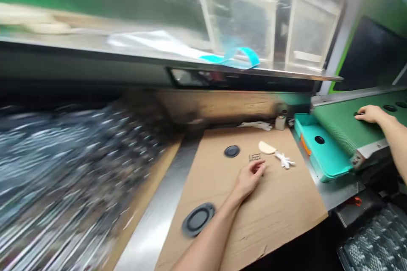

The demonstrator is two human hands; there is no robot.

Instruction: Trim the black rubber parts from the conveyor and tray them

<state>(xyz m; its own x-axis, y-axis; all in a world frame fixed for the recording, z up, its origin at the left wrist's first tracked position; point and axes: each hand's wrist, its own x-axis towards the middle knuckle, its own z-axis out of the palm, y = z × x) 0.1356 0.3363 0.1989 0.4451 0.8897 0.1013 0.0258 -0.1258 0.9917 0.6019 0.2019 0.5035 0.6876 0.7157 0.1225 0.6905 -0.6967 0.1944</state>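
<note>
My left hand (251, 178) rests on the brown cardboard sheet (280, 190), fingers curled loosely; whether anything is in them is hidden. Just beyond its fingertips is a small dark grid-like mark (255, 157). A black oval part (232, 151) lies farther back, and a larger grey ring-shaped part (199, 219) lies beside my left forearm. My right hand (370, 114) is over the green conveyor belt (340, 120), its fingertips on a small black part (358, 115). Other black oval parts (389, 108) sit on the belt to its right.
A teal tray (330, 161) holding a black disc (319, 139) stands beside the belt. A cream half-round piece (266, 147) and white tied cloth (284, 160) lie on the cardboard. Clear plastic trays (63, 178) fill the left. A metal shelf (286, 73) overhangs the back.
</note>
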